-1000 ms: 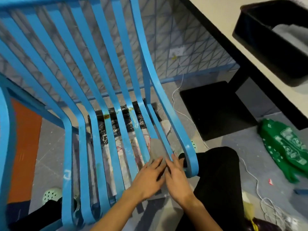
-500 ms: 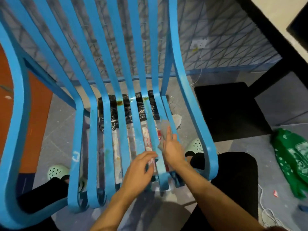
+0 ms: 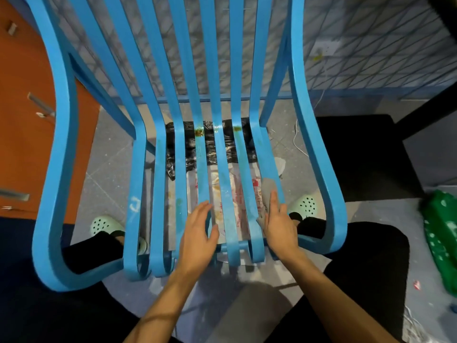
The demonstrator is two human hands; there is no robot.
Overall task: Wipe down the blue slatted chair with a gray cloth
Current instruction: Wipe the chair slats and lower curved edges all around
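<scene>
Pressing down with our right hand [image 3: 278, 226], fingers straight, we pin the gray cloth [image 3: 268, 190] on the rightmost seat slat of the blue chair [image 3: 59, 144]. Left hand [image 3: 197, 233] is loose and empty by the middle slats. Slats run away from us; the rest lie left of the cloth. White "J"-ish scrawl [image 3: 134, 203] on one slat, red print [image 3: 257, 186] underneath unreadable.

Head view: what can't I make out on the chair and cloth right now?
Head view:
- Cloth: mostly hidden under the right hand.
- Chair: backrest top cut off by the upper edge.
- Left hand: contact with the slats unclear from above.
- Green bag: cut off at the right edge, blurred.
</scene>
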